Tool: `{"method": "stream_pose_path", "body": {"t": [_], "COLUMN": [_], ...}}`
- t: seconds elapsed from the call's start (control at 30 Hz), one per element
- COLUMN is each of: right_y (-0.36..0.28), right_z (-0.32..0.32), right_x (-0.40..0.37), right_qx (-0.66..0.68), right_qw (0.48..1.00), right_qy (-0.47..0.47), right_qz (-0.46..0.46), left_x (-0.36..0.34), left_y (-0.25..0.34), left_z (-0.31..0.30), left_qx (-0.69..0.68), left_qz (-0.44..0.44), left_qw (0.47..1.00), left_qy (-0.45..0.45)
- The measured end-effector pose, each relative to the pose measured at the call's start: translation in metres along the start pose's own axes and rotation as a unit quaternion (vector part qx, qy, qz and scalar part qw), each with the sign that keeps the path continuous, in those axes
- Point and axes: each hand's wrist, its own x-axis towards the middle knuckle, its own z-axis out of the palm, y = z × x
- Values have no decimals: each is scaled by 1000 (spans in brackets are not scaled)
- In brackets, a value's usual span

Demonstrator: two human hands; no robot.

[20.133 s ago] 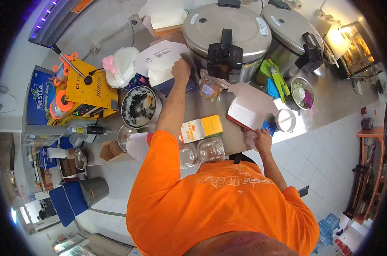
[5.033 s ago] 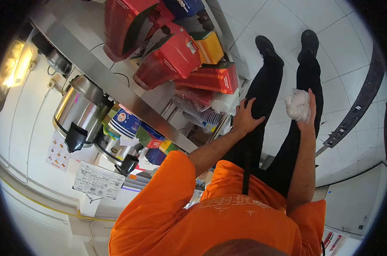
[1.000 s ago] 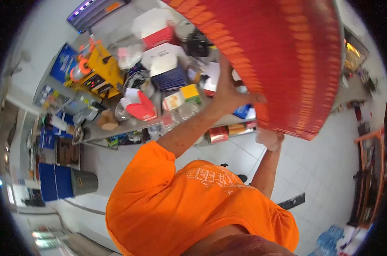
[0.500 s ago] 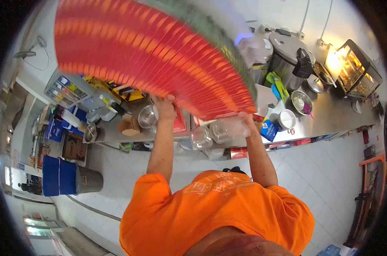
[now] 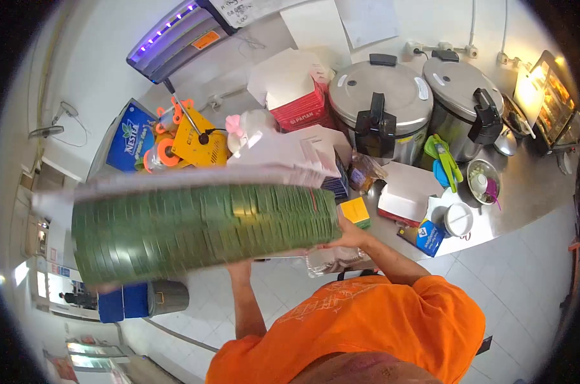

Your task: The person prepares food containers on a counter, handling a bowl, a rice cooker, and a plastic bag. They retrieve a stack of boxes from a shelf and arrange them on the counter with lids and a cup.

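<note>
Big stack of flat cartons point(image 5: 200, 230) is up in the air right in front of the camera, lying roughly level and tilted a bit. You see the green edges of the cartons all packed together, with a white face on top. It's blurry, so I can't read any print on it.

Right hand point(image 5: 349, 239) has the stack's right end, fingers wrapped on the lower corner. There's a crumpled clear plastic bag point(image 5: 334, 260) just below that hand, and I can't tell if the hand holds it too. Left hand point(image 5: 238, 265) comes up under the stack around the middle, but the stack covers the fingers, so I can't tell how it grips. Only the wrist and forearm show.

The stack hangs above the near edge of the steel worktop point(image 5: 526, 192), not resting on it. On the worktop behind it:
- two big steel cookers, one point(image 5: 379, 105) in the middle and one point(image 5: 464, 96) to its right
- a pile of red and white boxes point(image 5: 296, 96) left of them
- a yellow sealing machine point(image 5: 194, 137) and a blue Nestea box point(image 5: 131, 131) further left
- a small yellow box point(image 5: 355, 211) just beside the right hand
- an open white box point(image 5: 408, 195), a small blue pack point(image 5: 429, 235) and a white lidded cup point(image 5: 457, 219) to the right

Down on the floor, under the stack, there's a grey bin point(image 5: 169, 296).
</note>
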Motion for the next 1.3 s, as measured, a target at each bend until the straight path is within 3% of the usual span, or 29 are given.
{"method": "stream_pose_path", "body": {"t": [0.1,0.2,0.33,0.5,0.6,0.73,0.83,0.93,1.0,1.07,1.13,1.3], "right_y": [12,33,64,-13,-21,-34,-54,5,49,59,62,45], "right_z": [-21,-43,-71,-100,-106,-100,-82,-71,-65,-69,-73,-70], "right_x": [-13,-27,-22,15,47,87,113,139,142,137,122,84], "right_qx": [-34,-17,-80,-259,-318,-302,-481,-583,-590,-600,-609,-606], "right_qw": [999,999,994,959,944,944,873,790,794,791,785,784], "right_qy": [0,-30,-67,-103,-75,-19,10,-33,15,43,48,52], "right_qz": [-43,25,32,54,-48,-130,79,186,146,117,106,120], "left_x": [-18,-34,-42,-40,-35,-28,-6,20,47,72,93,122], "left_y": [-23,-36,-38,-37,-34,-31,-19,-7,-10,-12,-12,6], "left_z": [-4,-7,-3,6,9,12,24,32,20,16,26,82], "left_qx": [47,96,167,223,245,281,308,193,39,-31,-13,-73], "left_qz": [35,94,182,271,313,365,409,398,363,338,332,329], "left_qw": [998,990,967,934,915,885,857,895,931,940,940,941], "left_qy": [25,46,64,66,69,62,57,47,29,39,78,22]}}
